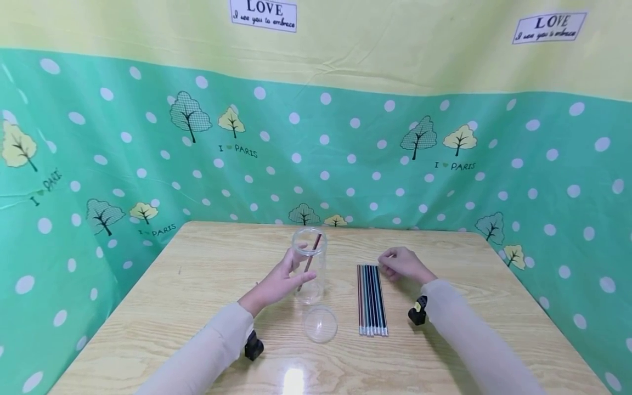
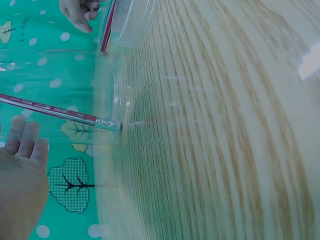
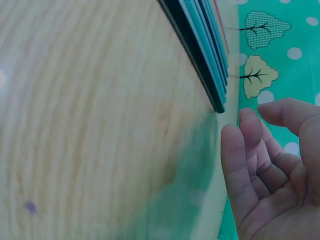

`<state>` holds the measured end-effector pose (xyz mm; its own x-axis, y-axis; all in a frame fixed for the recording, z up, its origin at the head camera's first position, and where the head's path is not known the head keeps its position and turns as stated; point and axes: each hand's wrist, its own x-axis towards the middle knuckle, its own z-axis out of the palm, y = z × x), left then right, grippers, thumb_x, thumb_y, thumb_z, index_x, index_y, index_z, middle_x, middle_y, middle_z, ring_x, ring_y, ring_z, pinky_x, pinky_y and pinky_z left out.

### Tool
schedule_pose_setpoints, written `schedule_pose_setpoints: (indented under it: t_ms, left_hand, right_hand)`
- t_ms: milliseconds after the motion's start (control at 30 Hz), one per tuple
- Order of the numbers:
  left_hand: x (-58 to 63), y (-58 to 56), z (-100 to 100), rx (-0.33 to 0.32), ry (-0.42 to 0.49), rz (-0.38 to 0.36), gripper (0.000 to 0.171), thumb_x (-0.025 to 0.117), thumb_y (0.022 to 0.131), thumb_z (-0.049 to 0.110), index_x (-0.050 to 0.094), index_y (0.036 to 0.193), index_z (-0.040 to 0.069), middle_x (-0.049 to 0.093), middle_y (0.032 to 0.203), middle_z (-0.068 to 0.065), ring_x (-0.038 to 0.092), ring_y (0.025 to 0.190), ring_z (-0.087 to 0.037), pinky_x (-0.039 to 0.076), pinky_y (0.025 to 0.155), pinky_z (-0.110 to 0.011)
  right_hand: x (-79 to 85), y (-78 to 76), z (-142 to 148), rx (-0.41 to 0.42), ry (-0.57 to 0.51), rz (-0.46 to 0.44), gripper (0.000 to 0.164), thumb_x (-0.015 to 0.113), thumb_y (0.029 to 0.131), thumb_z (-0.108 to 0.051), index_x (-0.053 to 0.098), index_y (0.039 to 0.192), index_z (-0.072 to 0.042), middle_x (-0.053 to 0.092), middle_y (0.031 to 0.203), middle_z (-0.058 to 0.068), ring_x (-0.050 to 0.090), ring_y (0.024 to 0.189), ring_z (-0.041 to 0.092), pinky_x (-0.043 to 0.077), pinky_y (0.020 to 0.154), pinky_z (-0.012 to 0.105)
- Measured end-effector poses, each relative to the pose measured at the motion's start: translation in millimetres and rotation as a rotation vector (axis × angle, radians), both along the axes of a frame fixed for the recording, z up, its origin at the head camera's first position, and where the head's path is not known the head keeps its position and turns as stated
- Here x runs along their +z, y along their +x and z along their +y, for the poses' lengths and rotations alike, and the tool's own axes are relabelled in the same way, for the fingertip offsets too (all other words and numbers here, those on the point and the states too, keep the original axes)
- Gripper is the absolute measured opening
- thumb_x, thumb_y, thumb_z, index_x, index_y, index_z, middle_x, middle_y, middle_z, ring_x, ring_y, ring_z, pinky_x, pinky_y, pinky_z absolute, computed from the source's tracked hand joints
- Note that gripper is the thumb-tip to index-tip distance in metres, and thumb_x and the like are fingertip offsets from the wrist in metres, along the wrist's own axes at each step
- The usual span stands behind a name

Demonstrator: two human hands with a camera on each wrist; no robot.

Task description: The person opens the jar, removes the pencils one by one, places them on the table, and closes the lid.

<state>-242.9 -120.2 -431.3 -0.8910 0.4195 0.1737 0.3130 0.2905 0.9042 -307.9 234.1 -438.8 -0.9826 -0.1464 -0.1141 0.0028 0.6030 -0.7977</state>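
Note:
A clear round jar (image 1: 320,274) stands upright on the table with one dark red pencil (image 1: 313,253) leaning inside it. That pencil's metal-banded end rests low in the jar, as the left wrist view shows. My left hand (image 1: 278,282) is at the jar's left side, fingers behind it and thumb spread in front, fairly straight. To the right lies a row of several pencils (image 1: 371,299), side by side, metal-banded ends toward me. My right hand (image 1: 402,264) is just beside the far end of the row; its fingers (image 3: 235,155) are loosely bent, with nothing between them and the thumb.
A clear round lid (image 1: 320,325) lies flat in front of the jar, left of the pencil row. The wooden table (image 1: 207,263) ends at the back against a green and yellow printed curtain (image 1: 276,181). Black wrist cameras (image 1: 254,346) sit under both sleeves.

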Motion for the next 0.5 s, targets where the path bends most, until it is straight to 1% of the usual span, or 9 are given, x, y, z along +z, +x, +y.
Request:
schedule_pose_setpoints:
  t_ms: [167,333,433,500]
  left_hand:
    - [0.8,1.0,0,0.002,-0.004,-0.003,0.079,0.067,0.098,0.035,0.018,0.158,0.018,0.039,0.156,-0.011,0.03,0.144,-0.04,0.023,0.114,-0.064]
    - [0.6,-0.3,0,-0.002,-0.006,-0.007,0.082,0.067,0.097,0.039,0.018,0.159,0.017,0.039,0.156,-0.01,0.031,0.144,-0.039,0.023,0.114,-0.063]
    - [0.0,-0.7,0,-0.003,-0.007,-0.006,0.082,0.067,0.098,0.037,0.017,0.159,0.016,0.039,0.155,-0.01,0.031,0.144,-0.039,0.023,0.114,-0.062]
    - [-0.2,-0.9,1,-0.003,-0.006,-0.006,0.079,0.066,0.099,0.033,0.017,0.159,0.016,0.039,0.155,-0.01,0.031,0.144,-0.039,0.023,0.114,-0.062]
  right_hand:
    - [3.9,-0.1,2,0.008,-0.015,0.0,0.028,0.06,0.1,-0.02,0.064,0.114,0.004,0.065,0.086,0.014,0.065,0.072,0.023,0.06,0.065,0.035]
    - [12.9,2.6,1,0.025,-0.014,0.015,0.03,0.06,0.101,-0.023,0.063,0.118,0.002,0.067,0.092,0.017,0.066,0.076,0.026,0.059,0.068,0.038]
    - [20.5,4.5,-1,0.045,-0.03,0.031,0.032,0.06,0.102,-0.023,0.061,0.118,0.003,0.067,0.096,0.02,0.066,0.081,0.031,0.059,0.072,0.042]
    - [26.2,5.4,-3,0.056,-0.039,0.048,0.032,0.06,0.102,-0.023,0.061,0.119,0.005,0.067,0.098,0.021,0.066,0.085,0.036,0.06,0.074,0.045]
